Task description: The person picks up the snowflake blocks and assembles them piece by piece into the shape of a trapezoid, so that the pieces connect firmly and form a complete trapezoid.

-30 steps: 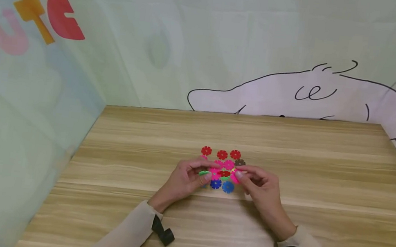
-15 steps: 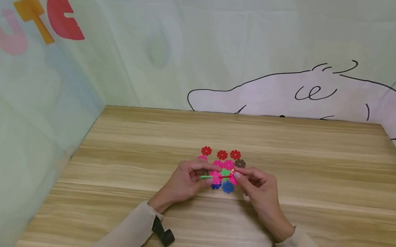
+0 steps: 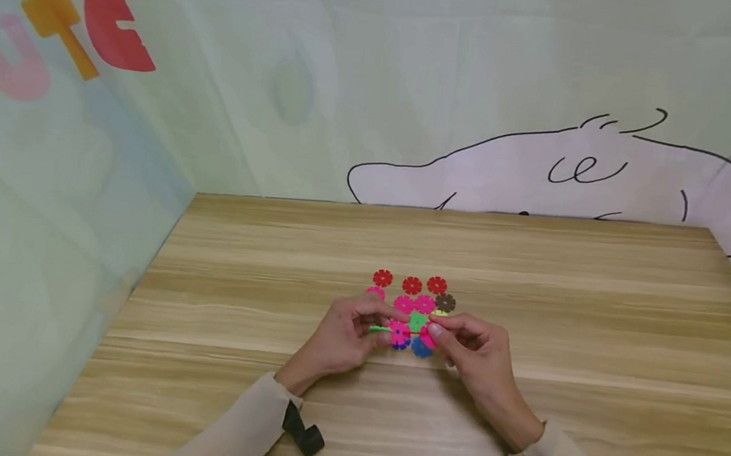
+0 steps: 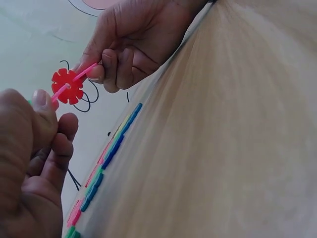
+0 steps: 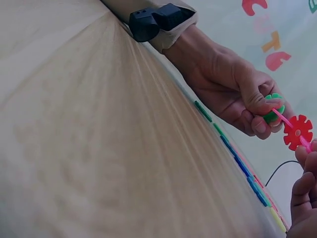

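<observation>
Both hands hold one chain of slotted plastic discs above the table. My left hand (image 3: 346, 328) pinches its left end, a green disc (image 5: 273, 108) joined to a pink disc (image 3: 399, 332). In the middle sits a red disc (image 4: 67, 86), slotted between two pink discs and seen edge-on in the head view. With thumb and forefinger my right hand (image 3: 481, 349) pinches the pink disc (image 4: 85, 72) at the right end. Fingers hide parts of both end discs.
Loose discs lie flat on the wooden table (image 3: 252, 260) under and beyond the hands: red discs (image 3: 412, 285), pink discs (image 3: 424, 304), a brown disc (image 3: 444, 302), a light green disc (image 3: 419, 321) and blue discs (image 3: 422, 347). A printed cloth wall (image 3: 286, 96) stands behind.
The chain has come slightly nearer the person and turned, so its red disc now shows edge-on and the light green disc on the table shows more. Both hands keep their hold.
</observation>
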### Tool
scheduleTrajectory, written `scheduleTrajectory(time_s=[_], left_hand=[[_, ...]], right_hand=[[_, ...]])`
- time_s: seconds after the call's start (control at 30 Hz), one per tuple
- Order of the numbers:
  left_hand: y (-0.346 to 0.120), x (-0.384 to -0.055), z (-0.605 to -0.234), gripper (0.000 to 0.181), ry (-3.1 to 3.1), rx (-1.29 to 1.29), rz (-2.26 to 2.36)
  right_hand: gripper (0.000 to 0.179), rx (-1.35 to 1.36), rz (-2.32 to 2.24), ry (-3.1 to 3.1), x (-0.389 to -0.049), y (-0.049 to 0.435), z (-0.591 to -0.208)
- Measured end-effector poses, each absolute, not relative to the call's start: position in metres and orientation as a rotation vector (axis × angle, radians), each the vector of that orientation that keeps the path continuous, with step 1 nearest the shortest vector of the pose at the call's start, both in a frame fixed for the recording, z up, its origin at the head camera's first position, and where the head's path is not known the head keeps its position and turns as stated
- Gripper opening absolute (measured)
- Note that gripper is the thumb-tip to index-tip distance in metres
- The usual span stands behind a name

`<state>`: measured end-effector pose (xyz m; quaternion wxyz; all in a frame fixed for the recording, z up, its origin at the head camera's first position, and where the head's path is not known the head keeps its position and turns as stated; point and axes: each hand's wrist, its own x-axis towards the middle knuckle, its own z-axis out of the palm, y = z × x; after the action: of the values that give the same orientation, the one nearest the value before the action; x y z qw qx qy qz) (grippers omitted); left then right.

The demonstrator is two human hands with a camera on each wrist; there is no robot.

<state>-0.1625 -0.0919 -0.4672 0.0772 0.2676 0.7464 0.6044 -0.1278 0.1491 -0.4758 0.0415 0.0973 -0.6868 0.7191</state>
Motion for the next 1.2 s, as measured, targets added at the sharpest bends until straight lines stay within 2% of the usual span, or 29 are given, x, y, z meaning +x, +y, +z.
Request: scheduleTrajectory(time_s=[0.33, 0.6, 0.73, 1.0, 1.2], left_hand=[[-0.088, -0.165, -0.462, 0.027, 2.152, 0.792, 1.819], [-0.081, -0.162, -0.463, 0.035, 2.117, 0.682, 1.717], [-0.081, -0.162, -0.463, 0.034, 2.127, 0.683, 1.721], [-0.085, -0.163, -0.462, 0.041, 2.105, 0.674, 1.821], [-0.087, -0.165, -0.463, 0.040, 2.070, 0.708, 1.872]], right_hand=[[0.017, 0.349, 2.097, -2.110, -0.129, 0.148, -0.476], [0.017, 0.427, 2.102, -2.097, -0.130, 0.146, -0.478], [0.010, 0.402, 2.063, -2.132, -0.131, 0.148, -0.477], [0.008, 0.073, 1.544, -2.380, -0.140, 0.158, -0.475], [0.017, 0.259, 1.305, -2.472, -0.147, 0.163, -0.480]])
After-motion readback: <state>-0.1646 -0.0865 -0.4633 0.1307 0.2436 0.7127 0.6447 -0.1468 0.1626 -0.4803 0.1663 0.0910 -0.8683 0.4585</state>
